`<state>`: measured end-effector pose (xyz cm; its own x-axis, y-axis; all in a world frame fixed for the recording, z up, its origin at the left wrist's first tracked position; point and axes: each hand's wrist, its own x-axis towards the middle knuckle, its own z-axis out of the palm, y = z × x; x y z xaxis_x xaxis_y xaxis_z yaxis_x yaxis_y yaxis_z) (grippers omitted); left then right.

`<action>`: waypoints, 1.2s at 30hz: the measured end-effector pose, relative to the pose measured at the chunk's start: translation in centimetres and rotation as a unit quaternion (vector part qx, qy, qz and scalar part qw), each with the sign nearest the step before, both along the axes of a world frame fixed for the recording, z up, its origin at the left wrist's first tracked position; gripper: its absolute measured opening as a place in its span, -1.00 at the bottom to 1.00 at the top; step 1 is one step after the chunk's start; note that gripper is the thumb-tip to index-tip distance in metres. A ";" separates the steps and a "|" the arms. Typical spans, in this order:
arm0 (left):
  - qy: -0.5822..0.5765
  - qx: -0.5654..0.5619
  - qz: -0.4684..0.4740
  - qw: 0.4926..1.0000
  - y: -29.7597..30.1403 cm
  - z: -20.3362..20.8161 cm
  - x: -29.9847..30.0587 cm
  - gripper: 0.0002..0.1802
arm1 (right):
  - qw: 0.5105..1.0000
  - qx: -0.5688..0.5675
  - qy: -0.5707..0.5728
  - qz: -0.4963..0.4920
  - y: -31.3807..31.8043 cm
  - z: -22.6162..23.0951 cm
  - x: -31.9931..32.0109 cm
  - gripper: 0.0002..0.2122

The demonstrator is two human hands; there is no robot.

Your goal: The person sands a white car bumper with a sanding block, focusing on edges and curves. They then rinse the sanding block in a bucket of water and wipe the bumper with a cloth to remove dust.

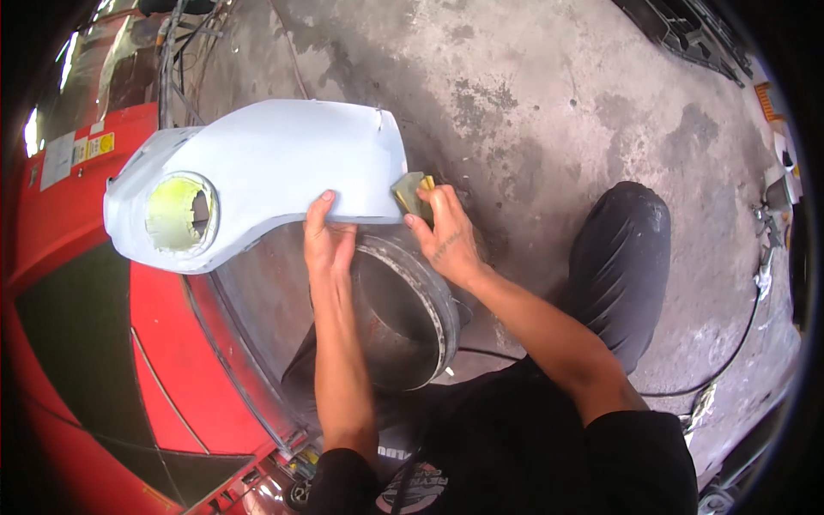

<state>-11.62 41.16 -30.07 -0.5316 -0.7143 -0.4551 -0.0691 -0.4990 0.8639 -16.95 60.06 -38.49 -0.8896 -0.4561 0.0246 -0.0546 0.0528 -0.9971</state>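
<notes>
The person's left hand lies flat and open on the near edge of a pale blue-grey car body part, pressing it down on a round metal drum. The right hand is closed around a folded green and yellow sanding pad, right at the part's end edge. To sand well, it seems best to hold the part still and rub softly, following the curve
</notes>
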 end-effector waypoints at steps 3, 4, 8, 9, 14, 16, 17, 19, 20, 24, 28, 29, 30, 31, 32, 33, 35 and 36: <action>0.005 -0.011 0.013 1.000 0.5 0.3 -0.9 -0.45 | 0.999 -0.007 -0.030 -0.028 -1.6 0.0 -3.4 -0.64; 0.005 -0.013 0.009 1.000 0.6 0.4 -0.9 -0.45 | 0.996 -0.007 -0.087 -0.028 -2.3 0.2 -5.0 -0.63; 0.017 -0.012 0.003 1.000 0.3 0.4 -0.9 -0.42 | 0.998 -0.024 -0.045 -0.032 -1.0 -1.1 -1.0 -0.63; 0.017 -0.007 0.006 1.000 0.2 0.2 -0.4 -0.40 | 0.997 -0.031 -0.058 -0.029 -0.9 -1.6 -0.5 -0.63; 0.012 -0.001 0.005 1.000 0.0 0.0 -0.8 -0.40 | 0.972 -0.103 -0.210 0.007 -2.9 -3.7 -5.0 -0.71; 0.014 -0.005 -0.003 1.000 -0.3 -0.1 -0.5 -0.43 | 0.947 -0.164 -0.275 0.035 -2.4 -4.2 -3.2 -0.72; 0.021 -0.012 -0.013 1.000 -0.3 -0.1 -0.8 -0.46 | 0.935 -0.199 -0.292 0.041 -1.8 -4.4 -1.1 -0.72; 0.023 -0.016 -0.015 0.999 -0.1 0.0 -0.7 -0.49 | 0.921 -0.178 -0.344 0.046 -1.5 -5.6 -0.5 -0.67; 0.023 -0.014 -0.013 1.000 0.1 -0.1 -0.9 -0.49 | 0.925 -0.186 -0.330 0.034 -2.1 -6.3 -1.9 -0.68; 0.018 -0.012 -0.005 1.000 0.0 -0.4 -0.7 -0.51 | 0.895 -0.182 -0.404 0.046 -2.9 -5.4 -6.4 -0.67; 0.013 -0.019 -0.010 1.000 0.3 0.2 -0.2 -0.48 | 0.864 -0.177 -0.464 0.076 -0.4 -4.3 -0.4 -0.63; 0.020 -0.016 -0.010 1.000 0.7 0.6 -0.7 -0.44 | 0.891 -0.170 -0.417 0.060 -0.9 -4.0 -1.8 -0.63; 0.027 -0.014 -0.009 0.999 0.8 0.8 -1.0 -0.40 | 0.914 -0.162 -0.369 0.044 -1.9 -3.9 -4.0 -0.64; 0.019 -0.015 -0.001 1.000 0.8 0.4 -0.9 -0.39 | 0.934 -0.147 -0.326 0.025 -2.5 -4.2 -5.6 -0.64; 0.014 -0.018 0.007 1.000 0.6 0.0 -1.0 -0.38 | 0.945 -0.121 -0.301 0.030 -3.4 -4.5 -7.0 -0.73; 0.010 -0.020 0.015 1.000 0.5 -0.4 -1.0 -0.37 | 0.961 -0.092 -0.261 0.015 -2.8 -4.3 -5.6 -0.72; 0.015 -0.012 0.001 1.000 0.3 0.4 -0.7 -0.36 | 0.985 -0.044 -0.168 -0.011 -1.4 -2.2 -1.5 -0.69; 0.016 -0.006 -0.007 1.000 0.4 0.6 -0.6 -0.35 | 0.992 -0.017 -0.121 -0.026 -0.9 -1.6 -0.6 -0.68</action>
<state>-12.23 41.59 -29.45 -0.5565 -0.7113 -0.4294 -0.0481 -0.4883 0.8713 -17.56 59.13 -40.14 -0.8933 -0.4125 -0.1784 0.1894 0.0145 -0.9818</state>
